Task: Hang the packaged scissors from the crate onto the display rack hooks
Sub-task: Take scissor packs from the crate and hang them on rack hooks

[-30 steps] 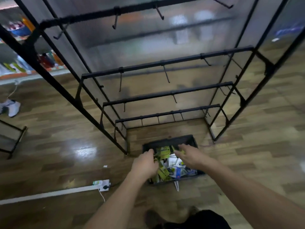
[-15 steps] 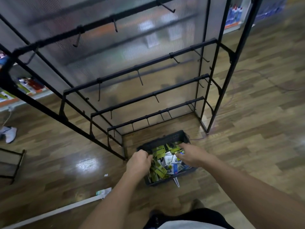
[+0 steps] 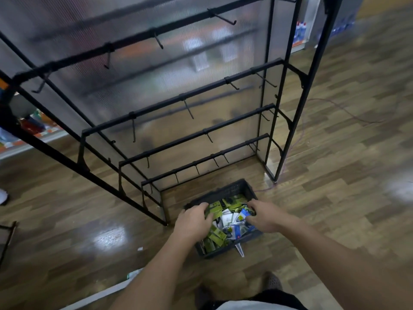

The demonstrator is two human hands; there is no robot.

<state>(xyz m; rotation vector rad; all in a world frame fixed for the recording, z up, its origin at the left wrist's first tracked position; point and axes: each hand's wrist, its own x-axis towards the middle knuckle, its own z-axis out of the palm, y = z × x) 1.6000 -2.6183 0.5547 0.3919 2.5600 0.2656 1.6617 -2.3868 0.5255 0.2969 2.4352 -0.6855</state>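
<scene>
At 9 o'clock of the view, a store shelf [image 3: 33, 133] with coloured goods stood behind the frame of the display rack [image 3: 288, 121]. A white strip [image 3: 107, 289] lay on the wood floor [image 3: 335, 198] at 7 o'clock.

The display rack occupied the upper centre, from 10 to 1 o'clock, with a translucent back panel. Its horizontal rails carried bare hooks [image 3: 188, 109].

The left hand [image 3: 193, 222] reached into the crate [image 3: 223, 192] from 7 o'clock. Its fingers were curled over a green-carded pack [image 3: 215, 209] at the crate's 9 o'clock edge and gripped it.

The black crate sat on the floor just in front of the rack's lowest rail, below centre. The packaged scissors [image 3: 228, 219] lay inside it in a loose heap, none on the rack. One pale pack [image 3: 240, 250] projected over the near wall at 6 o'clock.

The right hand [image 3: 266, 217] entered from 5 o'clock, at the crate's 3 o'clock side. Its thumb and curled fingers pinched a blue-carded pack [image 3: 244, 213].

A thin cable [image 3: 348, 114] ran across the floor at 2 o'clock, beside the rack's right post.
</scene>
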